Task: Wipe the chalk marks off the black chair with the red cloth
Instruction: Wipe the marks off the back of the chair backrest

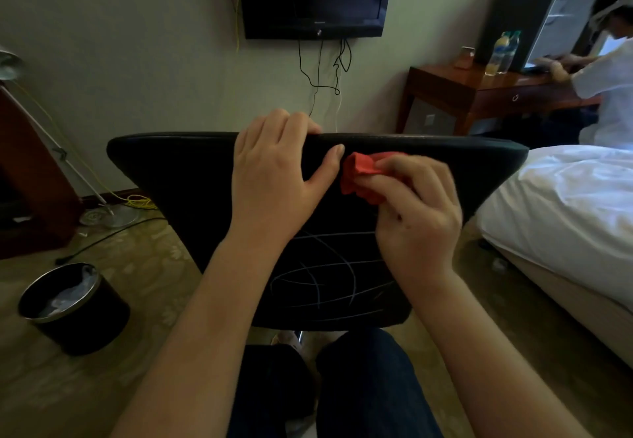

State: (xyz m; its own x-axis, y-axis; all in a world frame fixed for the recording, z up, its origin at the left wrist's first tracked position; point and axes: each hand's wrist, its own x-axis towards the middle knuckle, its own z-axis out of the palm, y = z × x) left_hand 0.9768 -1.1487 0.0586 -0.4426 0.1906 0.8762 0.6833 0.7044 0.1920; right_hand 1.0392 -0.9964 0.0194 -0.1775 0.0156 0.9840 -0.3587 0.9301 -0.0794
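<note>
The black chair [178, 177] stands right in front of me with its backrest facing me. White chalk marks [329, 280] loop and cross over the lower middle of the backrest. My left hand [277, 170] grips the top edge of the backrest, fingers curled over it and thumb lying on the near face. Just to its right, my right hand [418, 208] holds the bunched red cloth [363, 174] and presses it against the upper part of the backrest, above the marks.
A black waste bin [73, 307] stands on the carpet at the left, near a floor lamp [109, 215] and cables. A white bed [565, 204] lies close on the right. A person sits at a wooden desk [459, 88] at the back right.
</note>
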